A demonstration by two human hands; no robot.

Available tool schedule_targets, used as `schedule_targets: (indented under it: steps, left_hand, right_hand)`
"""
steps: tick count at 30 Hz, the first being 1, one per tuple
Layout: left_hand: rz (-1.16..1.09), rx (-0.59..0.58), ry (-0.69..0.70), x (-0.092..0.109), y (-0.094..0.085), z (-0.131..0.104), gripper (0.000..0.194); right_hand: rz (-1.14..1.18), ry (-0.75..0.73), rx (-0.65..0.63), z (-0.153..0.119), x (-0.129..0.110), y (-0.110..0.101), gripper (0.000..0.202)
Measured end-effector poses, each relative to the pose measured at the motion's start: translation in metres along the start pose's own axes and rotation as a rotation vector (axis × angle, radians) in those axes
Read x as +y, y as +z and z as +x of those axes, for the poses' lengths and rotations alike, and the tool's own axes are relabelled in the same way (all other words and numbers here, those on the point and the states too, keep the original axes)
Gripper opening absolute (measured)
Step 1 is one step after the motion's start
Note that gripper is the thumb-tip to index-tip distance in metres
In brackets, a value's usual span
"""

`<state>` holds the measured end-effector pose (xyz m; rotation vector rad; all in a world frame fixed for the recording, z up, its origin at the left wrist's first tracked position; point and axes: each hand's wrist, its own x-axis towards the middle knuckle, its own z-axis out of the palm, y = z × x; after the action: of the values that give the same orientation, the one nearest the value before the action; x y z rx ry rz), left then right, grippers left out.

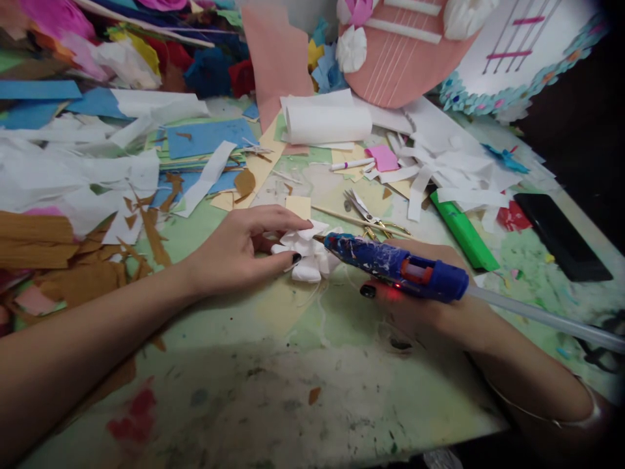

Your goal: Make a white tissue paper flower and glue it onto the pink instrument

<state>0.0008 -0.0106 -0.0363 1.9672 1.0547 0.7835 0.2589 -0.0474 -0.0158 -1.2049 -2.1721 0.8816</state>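
A small white paper flower (308, 255) with folded petals lies on the stained green tabletop (273, 378). My left hand (249, 244) holds its left side between thumb and fingers. In my right hand (415, 306) is a blue glue gun (375, 257), its handle wrapped by my fingers and a red light glowing near the grip. The nozzle points left and is over the flower's upper right part; whether it touches the paper I cannot tell. A clear glue stick (547, 319) sticks out of the gun's back end.
Scissors (361, 207) and a thin wooden stick lie just behind the flower. A white paper roll (329, 124), a green crepe roll (463, 231) and a black phone (561, 234) are farther back. Brown scraps (78, 273) cover the left; a pink guitar-shaped craft (400, 58) stands behind.
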Motion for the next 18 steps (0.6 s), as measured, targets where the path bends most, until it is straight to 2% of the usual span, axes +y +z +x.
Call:
schedule_targets:
  steps: [10, 18]
  left_hand:
    - [-0.009, -0.001, -0.024, 0.0021, 0.0008, -0.0003, 0.034]
    - [0.017, -0.004, 0.011, 0.0026, 0.0008, -0.0003, 0.035]
  right_hand:
    - [0.003, 0.005, -0.005, 0.0004, -0.0003, 0.0001, 0.022]
    - [-0.002, 0.008, -0.014, 0.0009, 0.0013, 0.0032, 0.018]
